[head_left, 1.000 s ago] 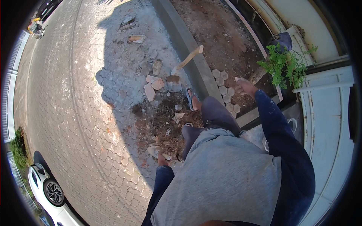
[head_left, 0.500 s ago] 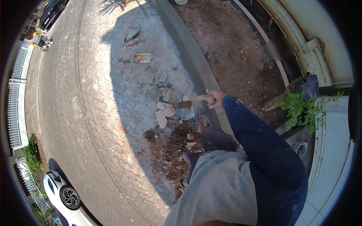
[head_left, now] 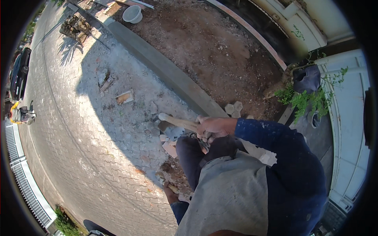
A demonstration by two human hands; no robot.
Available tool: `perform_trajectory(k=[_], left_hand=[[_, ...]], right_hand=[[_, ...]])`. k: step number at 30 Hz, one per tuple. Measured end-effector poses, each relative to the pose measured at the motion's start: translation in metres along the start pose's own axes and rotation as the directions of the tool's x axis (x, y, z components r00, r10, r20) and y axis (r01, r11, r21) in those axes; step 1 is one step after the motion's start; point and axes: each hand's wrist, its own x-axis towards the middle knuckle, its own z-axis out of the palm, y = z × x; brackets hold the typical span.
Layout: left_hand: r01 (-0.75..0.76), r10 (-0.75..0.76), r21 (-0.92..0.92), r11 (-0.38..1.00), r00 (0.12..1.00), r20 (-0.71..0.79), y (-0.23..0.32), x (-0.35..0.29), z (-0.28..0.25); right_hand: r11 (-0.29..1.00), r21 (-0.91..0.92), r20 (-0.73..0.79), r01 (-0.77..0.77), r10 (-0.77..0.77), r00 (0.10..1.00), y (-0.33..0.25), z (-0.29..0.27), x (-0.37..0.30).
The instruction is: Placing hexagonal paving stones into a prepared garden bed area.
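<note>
My right hand point(head_left: 214, 126) is closed around a pale wooden handle point(head_left: 179, 122), which points left over the rubble. Any head on this tool is hidden at my hand. Low at my left side, my left hand point(head_left: 171, 193) is closed on a small tool with a light wooden handle point(head_left: 173, 188), close above the ground; its far end is unclear. Broken brick pieces point(head_left: 169, 149) lie left of my bent knees, beside a grey block with a brown patch point(head_left: 173, 131). Dark loose soil point(head_left: 175, 169) shows between my left hand and my leg.
A concrete kerb point(head_left: 157, 65) runs diagonally past my right hand, with bare earth point(head_left: 204, 51) beyond. Hexagonal pavers point(head_left: 234, 108) stand near my right wrist. A hollow rectangular block point(head_left: 125, 97), a white bucket point(head_left: 132, 14) and a potted plant point(head_left: 307, 78) lie farther off. A person point(head_left: 19, 114) is across the paving.
My view has turned and my body is lower. My right hand has brought the wooden handle in over my knees. My left hand and its tool have come further into view.
</note>
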Motion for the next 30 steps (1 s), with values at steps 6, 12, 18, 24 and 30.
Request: perform_trajectory(k=[6,12,18,24,30], left_hand=[[0.012,-0.038,0.23,0.973,0.994,0.107,0.104,0.066,0.044],[0.175,-0.333,0.599,0.781,0.929,0.162,0.222,0.117,0.076],[0.052,-0.18,0.717,0.695,0.978,0.104,0.315,0.161,0.146],[-0.136,-0.07,0.755,0.641,0.97,0.234,0.338,0.18,0.271],[-0.256,-0.085,0.831,0.494,0.937,0.339,0.299,0.163,0.441]], right_hand=[[0.943,0.129,-0.057,0.307,-0.302,0.952,-0.046,0.008,-0.047],[0.775,0.178,-0.212,0.606,-0.571,0.793,-0.068,0.017,-0.101],[0.779,-0.154,-0.459,0.608,-0.601,0.654,-0.08,0.012,-0.169],[0.753,-0.37,-0.577,0.544,-0.645,0.5,-0.081,-0.075,-0.142],[0.9,-0.349,-0.711,0.26,-0.435,0.552,-0.057,-0.255,-0.066]])
